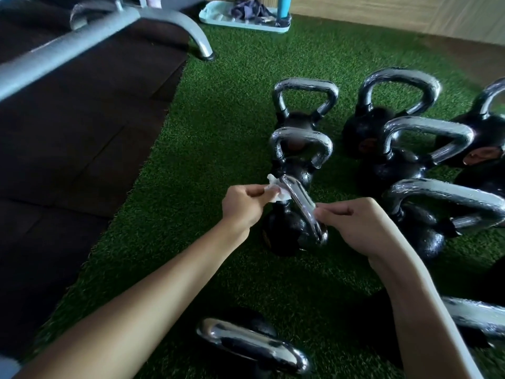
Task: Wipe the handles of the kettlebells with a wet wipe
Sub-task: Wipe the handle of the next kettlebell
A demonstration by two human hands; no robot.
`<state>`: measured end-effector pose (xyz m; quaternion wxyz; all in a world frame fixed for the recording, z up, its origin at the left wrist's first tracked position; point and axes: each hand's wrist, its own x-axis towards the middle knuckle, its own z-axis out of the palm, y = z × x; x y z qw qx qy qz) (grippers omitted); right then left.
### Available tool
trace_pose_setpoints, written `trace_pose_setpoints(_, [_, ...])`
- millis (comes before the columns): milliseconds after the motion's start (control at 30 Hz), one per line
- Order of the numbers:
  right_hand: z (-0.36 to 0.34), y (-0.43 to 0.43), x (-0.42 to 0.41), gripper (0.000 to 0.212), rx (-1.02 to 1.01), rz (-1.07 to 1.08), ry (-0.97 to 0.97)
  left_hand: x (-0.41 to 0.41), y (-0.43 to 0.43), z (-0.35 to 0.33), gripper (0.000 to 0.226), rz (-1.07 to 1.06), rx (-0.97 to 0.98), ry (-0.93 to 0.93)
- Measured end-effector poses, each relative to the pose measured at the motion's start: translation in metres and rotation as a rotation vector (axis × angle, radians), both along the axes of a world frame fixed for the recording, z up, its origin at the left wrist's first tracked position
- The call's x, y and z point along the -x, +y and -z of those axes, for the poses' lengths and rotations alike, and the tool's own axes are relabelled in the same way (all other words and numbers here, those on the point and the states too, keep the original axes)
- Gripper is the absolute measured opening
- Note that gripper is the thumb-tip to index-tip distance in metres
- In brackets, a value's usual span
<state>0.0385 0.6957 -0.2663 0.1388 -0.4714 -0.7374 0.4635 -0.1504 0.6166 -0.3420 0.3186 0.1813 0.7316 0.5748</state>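
The wet wipe [276,187] is pinched by the left hand [241,205] against the left flank of the kettlebell handle [299,202], whose long axis runs away between both hands. The right hand [355,228] is curled at the right flank; what it holds cannot be told.

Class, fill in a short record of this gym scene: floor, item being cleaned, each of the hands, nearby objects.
Floor: green turf, with a dark mat alongside
Item being cleaned: chrome handle of a black kettlebell
Left: the left hand pinches the wet wipe beside the handle
Right: the right hand seems to pinch the wipe's other end at the handle
Nearby: other kettlebells around it; grey metal frame; pale blue tray holding a cloth
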Motion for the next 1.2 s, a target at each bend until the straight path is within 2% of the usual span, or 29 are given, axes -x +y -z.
trace_pose_setpoints(133, [0.001, 0.005, 0.005, 0.008, 0.023, 0.004, 0.023, -0.009, -0.003, -0.011, 0.024, 0.017, -0.116, -0.092])
trace_pose_setpoints(300, [0.001, 0.008, 0.007, 0.006, 0.059, 0.014, 0.051, -0.008, -0.004, -0.022, 0.025, 0.003, -0.112, -0.022])
trace_pose_setpoints(467, [0.001, 0.01, 0.007, 0.008, 0.051, 0.02, 0.038, -0.041, -0.024, -0.024, 0.03, 0.085, -0.12, 0.099])
trace_pose_setpoints(600, [-0.002, 0.009, 0.007, 0.006, 0.079, -0.019, 0.054, -0.04, -0.025, -0.03, 0.031, 0.082, -0.114, 0.106])
trace_pose_setpoints(700, [-0.003, 0.01, 0.006, 0.014, 0.082, -0.061, 0.041, -0.046, -0.032, -0.033, 0.03, 0.13, -0.107, 0.125])
trace_pose_setpoints(767, [-0.004, 0.011, 0.005, 0.019, 0.077, -0.057, 0.028, -0.058, -0.04, -0.034, 0.026, 0.231, -0.101, 0.176])
trace_pose_setpoints(1000, [-0.001, 0.009, 0.005, 0.009, 0.079, -0.063, 0.04, -0.056, -0.044, -0.039, 0.018, 0.367, -0.135, 0.356])
trace_pose_setpoints(1200, [0.0, 0.009, 0.004, 0.01, 0.078, -0.03, 0.047, -0.056, -0.041, -0.023, 0.021, 0.508, -0.033, 0.508])
